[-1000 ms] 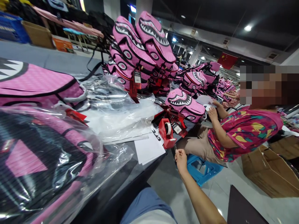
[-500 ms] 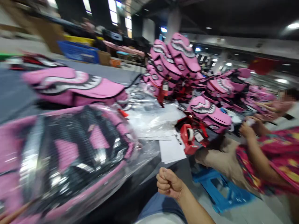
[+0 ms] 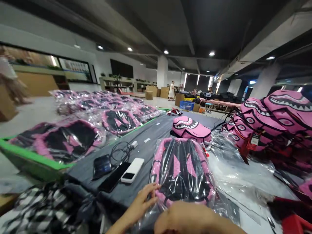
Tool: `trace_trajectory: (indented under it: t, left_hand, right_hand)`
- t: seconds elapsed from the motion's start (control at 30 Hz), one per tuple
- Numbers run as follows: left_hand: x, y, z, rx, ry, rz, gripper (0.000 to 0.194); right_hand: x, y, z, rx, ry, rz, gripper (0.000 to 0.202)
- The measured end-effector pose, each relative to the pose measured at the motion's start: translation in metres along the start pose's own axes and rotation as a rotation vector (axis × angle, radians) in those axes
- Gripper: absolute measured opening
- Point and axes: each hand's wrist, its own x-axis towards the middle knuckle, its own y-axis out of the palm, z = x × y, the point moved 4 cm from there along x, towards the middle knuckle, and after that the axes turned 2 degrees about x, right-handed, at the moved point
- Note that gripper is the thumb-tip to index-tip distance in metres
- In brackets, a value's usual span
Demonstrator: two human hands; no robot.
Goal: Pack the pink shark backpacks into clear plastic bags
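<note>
A pink and black backpack (image 3: 175, 167) lies in a clear plastic bag (image 3: 204, 182) on the grey-covered table in front of me, its straps and padded back facing up. At its near left corner, my left hand (image 3: 143, 200) has fingers and thumb closed on the bag's edge. My right hand (image 3: 187, 217) is at the bag's near end, blurred, with its back toward me; its fingers are hidden. Just behind lies an unbagged pink backpack (image 3: 191, 128) with a shark-mouth print.
Left of the backpack lie a white device (image 3: 133, 170), a black phone (image 3: 114, 177) and a coiled cable (image 3: 122, 151). Bagged backpacks (image 3: 68, 141) fill a green-edged surface (image 3: 46, 159) at left. At right are piled pink backpacks (image 3: 265, 115) and clear plastic bags (image 3: 231, 162).
My view has swung left, so the co-worker at right is out of sight. My right hand has gone from a fist beside the table to the near end of the bagged backpack.
</note>
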Motion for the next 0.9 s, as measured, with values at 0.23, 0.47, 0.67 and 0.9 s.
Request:
trace_trajectory:
  t: [0.23, 0.47, 0.67, 0.9]
  left_hand:
    - [0.006, -0.002, -0.003, 0.002, 0.063, 0.043, 0.024]
    - [0.003, -0.001, -0.008, 0.045, 0.081, 0.027, 0.035]
    - [0.005, 0.001, -0.005, 0.074, 0.063, 0.014, 0.033]
    - [0.004, 0.003, -0.003, 0.072, 0.067, 0.016, 0.036]
  right_hand:
    - [-0.003, -0.020, -0.001, -0.136, 0.087, -0.008, 0.034]
    - [0.002, -0.024, -0.028, -0.109, 0.179, 0.060, 0.034]
    - [0.012, -0.031, -0.055, -0.140, 0.333, 0.033, 0.035]
    - [0.020, -0.041, -0.059, -0.412, 0.545, -0.060, 0.019]
